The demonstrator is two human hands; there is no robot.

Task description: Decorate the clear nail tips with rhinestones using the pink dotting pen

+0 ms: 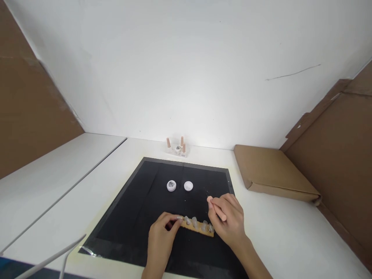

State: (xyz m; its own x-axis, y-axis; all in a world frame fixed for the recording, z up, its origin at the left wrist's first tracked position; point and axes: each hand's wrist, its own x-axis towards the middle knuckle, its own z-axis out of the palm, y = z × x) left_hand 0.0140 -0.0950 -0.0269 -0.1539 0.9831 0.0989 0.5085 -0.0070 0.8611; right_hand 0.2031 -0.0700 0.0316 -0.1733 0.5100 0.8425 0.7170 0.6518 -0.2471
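Note:
My left hand [164,236] pinches the left end of a tan strip [197,229] that carries several clear, nail-shaped pieces [194,222]. The strip lies low over the black mat [136,217]. Just right of it, my right hand [228,219] is closed around a small peach-coloured tool [217,210], its thick round end pointing up and left. Beyond the strip, on the mat, a small white jar [171,185] holds something greyish. Beside the jar is a round white lid [188,186].
At the wall, a clear holder [176,152] carries peach-handled items and a small pot. A flat cardboard box [276,174] lies at the right. Brown cardboard panels stand on both sides. A pale cable [55,256] crosses the lower left.

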